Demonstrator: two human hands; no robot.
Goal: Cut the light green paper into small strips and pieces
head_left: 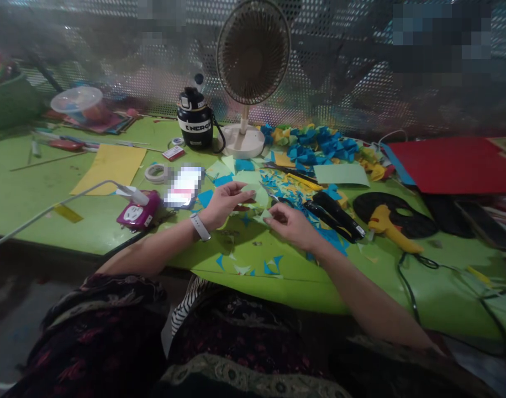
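My left hand (225,204) holds a piece of pale green paper (253,195) between its fingers, and a white watch strap (200,227) circles that wrist. My right hand (288,224) pinches a pale green paper corner (263,216) close to the left hand. Below and to the right of my hands lie scattered blue paper scraps (273,265). A black tube-shaped tool (333,216) lies just right of my right hand. I cannot tell whether both hands hold the same sheet.
A yellow glue gun (389,224), a folded blue paper pile (315,146), and a red sheet (456,166) lie right and behind. Left stand a tape roll (156,173), blurred phone (184,186), pink power socket (139,210), black flask (195,119), and fan (253,52).
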